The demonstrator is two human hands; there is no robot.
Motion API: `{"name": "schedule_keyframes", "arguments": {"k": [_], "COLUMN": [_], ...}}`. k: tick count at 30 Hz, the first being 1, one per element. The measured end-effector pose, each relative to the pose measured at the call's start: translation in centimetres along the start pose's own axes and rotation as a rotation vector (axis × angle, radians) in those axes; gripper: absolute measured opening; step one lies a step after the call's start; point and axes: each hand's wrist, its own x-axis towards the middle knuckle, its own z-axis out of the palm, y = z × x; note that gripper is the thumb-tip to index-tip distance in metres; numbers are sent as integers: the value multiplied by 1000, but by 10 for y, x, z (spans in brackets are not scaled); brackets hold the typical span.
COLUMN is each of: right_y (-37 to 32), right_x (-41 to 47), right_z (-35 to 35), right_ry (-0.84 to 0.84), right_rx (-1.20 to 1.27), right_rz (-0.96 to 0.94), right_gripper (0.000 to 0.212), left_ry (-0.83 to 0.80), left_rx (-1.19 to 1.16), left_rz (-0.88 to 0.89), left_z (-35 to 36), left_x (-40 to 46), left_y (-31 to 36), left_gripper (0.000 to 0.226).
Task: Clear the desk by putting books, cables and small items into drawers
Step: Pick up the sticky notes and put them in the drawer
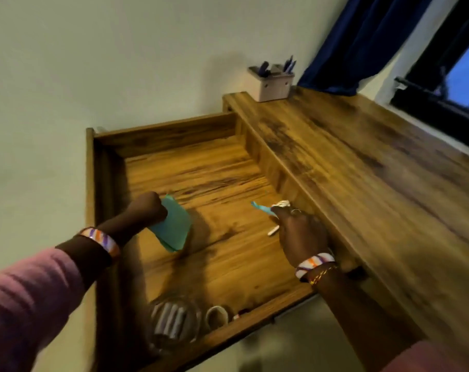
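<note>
A wooden drawer (174, 130) stands pulled out from the left of the wooden desk (362, 170). My left hand (147, 208) grips a teal pad of paper (174, 226) low over the drawer floor. Over the drawer's right side, my right hand (300, 232) pinches a thin teal strip (260, 208) together with a small white bundle (281, 204). A short white stick-like item (273, 231) lies on the drawer floor just left of that hand. What the bundle is made of is too blurred to tell.
A glass jar (174, 323) of white sticks and a roll of tape (217, 315) lie at the drawer's near end. A pink pen holder (272, 85) stands at the desk's far corner. Blue curtain (362, 44) and window (456, 84) lie to the right.
</note>
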Motion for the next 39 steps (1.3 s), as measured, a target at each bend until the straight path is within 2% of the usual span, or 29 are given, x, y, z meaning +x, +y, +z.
{"name": "schedule_keyframes", "arguments": {"k": [4,9,12,14,17,19,23,25,29,32,34,36,39], "right_y": [-78,-154,-187,-201,-211,-214,-214,-213,-218,-228,-234,-239,-258], "right_x": [-14,-24,-31,-37,-45,-47,-46,-44,-36,-37,-44,-58,-88], "right_z": [20,32,43,53,65,72,82,87,90,84,77,68,60], "right_ry": [-166,-344,-409,-436,-502,-554,-663,-692,-674,-655,-606,-526,-428], "right_rx": [240,312,245,136,19,-6,-92,-109,-86,-43,7,129,315], "right_rz": [-166,-370,-463,-512,-547,-539,-512,-469,-388,-332,-316,-292,-253], "right_gripper": [44,43,44,42,45,54,82,81,63,67,66,63,58], "left_ry": [99,156,200,212,244,269,307,354,329,281,318,366,384], "left_rx": [156,283,564,672,616,592,666,679,506,110,-169,-384,-470], "left_rz": [14,-16,96,144,140,152,167,154,34,-133,-201,-189,-138], "left_z": [14,17,16,14,10,10,10,8,1,-1,5,13,17], "left_x": [-5,-2,-4,-1,8,14,14,12,13,11,10,9,8], "left_y": [-54,-67,-61,-62,-75,-83,-88,-92,-118,-130,-132,-135,-134], "left_gripper": [31,41,30,29,48,60,64,70,88,92,81,58,42]}}
